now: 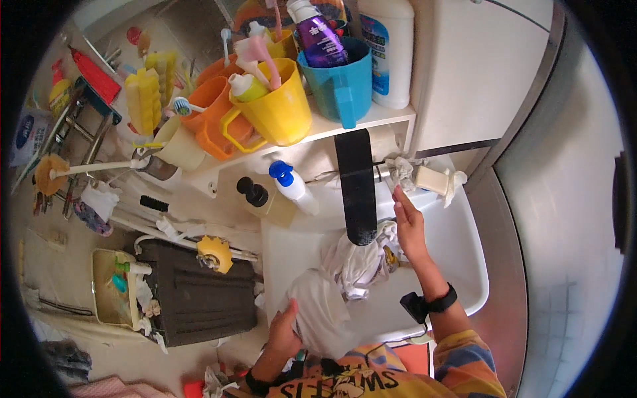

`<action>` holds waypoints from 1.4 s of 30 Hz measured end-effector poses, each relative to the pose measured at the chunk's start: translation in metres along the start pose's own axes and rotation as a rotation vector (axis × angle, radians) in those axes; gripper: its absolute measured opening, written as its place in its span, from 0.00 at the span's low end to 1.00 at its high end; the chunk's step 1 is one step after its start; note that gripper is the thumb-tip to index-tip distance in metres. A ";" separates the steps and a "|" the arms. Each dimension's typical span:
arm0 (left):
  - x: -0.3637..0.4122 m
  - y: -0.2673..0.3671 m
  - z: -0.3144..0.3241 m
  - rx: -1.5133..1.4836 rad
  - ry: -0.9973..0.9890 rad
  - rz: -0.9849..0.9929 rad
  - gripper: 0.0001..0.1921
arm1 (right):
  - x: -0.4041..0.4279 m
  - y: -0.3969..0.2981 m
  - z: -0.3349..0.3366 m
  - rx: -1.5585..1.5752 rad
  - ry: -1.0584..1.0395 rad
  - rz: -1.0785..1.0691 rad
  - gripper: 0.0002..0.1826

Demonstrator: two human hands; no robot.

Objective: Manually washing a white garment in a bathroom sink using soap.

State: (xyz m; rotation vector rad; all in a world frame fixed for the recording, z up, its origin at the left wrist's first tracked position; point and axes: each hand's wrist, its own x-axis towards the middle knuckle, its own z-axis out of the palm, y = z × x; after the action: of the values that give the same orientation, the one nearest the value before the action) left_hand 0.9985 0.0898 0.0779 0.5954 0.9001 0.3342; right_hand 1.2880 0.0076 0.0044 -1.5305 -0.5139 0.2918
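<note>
Over the white washbasin (458, 268), my left hand (285, 334) grips a bunched white cloth (318, 308) at the front left rim, thumb on top. A second crumpled white cloth (353, 263), seemingly wet, lies in the basin under the wide black faucet (356, 199). A patch of yellow and dark print (390, 258) shows beside its folds. My right hand (412, 231) is raised just right of the faucet, fingers extended and nothing visible in it. A bar of soap (431, 180) rests on the back right ledge, beyond my right fingertips.
A white pump bottle (294, 188) and a black-topped dispenser (254, 193) stand at the back left. Yellow (278, 114) and blue (338, 82) mugs crowd the shelf above. Left of the basin sits a dark bin (204, 293); a frosted panel (567, 224) borders the right.
</note>
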 end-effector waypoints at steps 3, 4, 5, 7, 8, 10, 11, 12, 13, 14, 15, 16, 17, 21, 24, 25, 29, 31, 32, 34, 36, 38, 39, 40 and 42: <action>0.007 0.010 -0.006 0.053 -0.061 0.079 0.23 | -0.007 0.002 0.002 0.031 0.004 0.008 0.21; 0.009 0.015 -0.010 0.106 -0.121 0.142 0.23 | -0.007 0.003 0.000 -0.001 -0.001 0.008 0.21; 0.011 0.020 -0.011 0.105 -0.130 0.137 0.23 | -0.007 0.002 -0.001 -0.007 0.006 0.007 0.21; 0.010 0.038 -0.001 -0.029 -0.098 0.136 0.24 | -0.006 0.000 -0.001 0.050 -0.019 0.072 0.22; 0.006 0.048 0.004 0.012 -0.079 0.178 0.23 | -0.006 0.000 -0.003 0.046 -0.016 0.069 0.22; 0.009 0.063 -0.005 0.056 -0.104 0.226 0.23 | -0.006 -0.001 -0.003 0.140 -0.028 0.156 0.23; 0.010 0.072 -0.009 0.101 -0.124 0.272 0.24 | -0.009 -0.006 -0.001 0.136 -0.022 0.153 0.23; 0.005 0.082 -0.010 0.072 -0.155 0.275 0.23 | -0.014 -0.013 0.002 0.143 0.016 0.194 0.23; -0.002 0.092 -0.014 0.072 -0.161 0.274 0.23 | -0.018 -0.017 0.006 0.151 0.052 0.235 0.22; -0.007 0.102 -0.017 0.116 -0.160 0.289 0.23 | -0.023 -0.017 0.008 0.164 0.083 0.175 0.21; -0.008 0.111 -0.023 0.154 -0.158 0.304 0.24 | -0.028 -0.021 0.010 0.149 0.089 0.162 0.21; -0.005 0.116 -0.039 0.138 -0.157 0.304 0.24 | -0.032 -0.023 0.013 0.191 0.044 0.255 0.20; -0.007 0.122 -0.051 0.127 -0.166 0.303 0.24 | -0.037 -0.025 0.016 0.234 -0.002 0.348 0.18; -0.024 0.150 -0.102 0.130 -0.086 0.326 0.25 | -0.052 0.004 0.027 0.484 -0.123 0.546 0.12; -0.043 0.175 -0.129 0.118 -0.156 0.351 0.26 | -0.053 0.028 0.037 0.415 -0.152 0.650 0.12; -0.044 0.181 -0.145 0.169 -0.088 0.407 0.26 | -0.055 0.034 0.040 0.405 -0.145 0.692 0.12; -0.045 0.208 -0.178 0.455 0.241 0.490 0.24 | -0.064 0.044 0.047 0.306 -0.061 0.707 0.11; -0.039 0.211 -0.176 0.562 0.235 0.583 0.22 | -0.069 0.047 0.045 0.318 -0.065 0.687 0.12; -0.034 0.208 -0.174 0.687 0.185 0.523 0.22 | -0.072 0.046 0.044 0.326 -0.060 0.688 0.13; -0.017 0.202 -0.161 0.768 -0.056 0.395 0.21 | -0.069 0.039 0.045 0.441 -0.025 0.756 0.15; 0.004 0.180 -0.121 0.729 -0.246 0.228 0.20 | -0.066 0.028 0.044 0.463 -0.029 0.731 0.13; 0.031 0.151 -0.085 0.766 -0.392 0.075 0.19 | -0.062 0.021 0.048 0.487 -0.026 0.710 0.14; 0.047 0.134 -0.064 0.830 -0.431 0.026 0.19 | -0.062 0.017 0.052 0.495 -0.027 0.706 0.14; 0.060 0.123 -0.044 0.900 -0.428 -0.091 0.19 | -0.062 0.009 0.056 0.506 -0.100 0.671 0.14; 0.088 0.088 -0.010 0.862 -0.515 -0.109 0.22 | -0.068 0.004 0.052 0.596 -0.187 0.587 0.17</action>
State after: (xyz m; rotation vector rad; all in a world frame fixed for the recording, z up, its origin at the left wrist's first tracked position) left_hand 1.0394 0.2076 0.0712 1.3453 0.5384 -0.3324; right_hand 1.2047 0.0200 -0.0103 -1.0387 -0.0839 0.9588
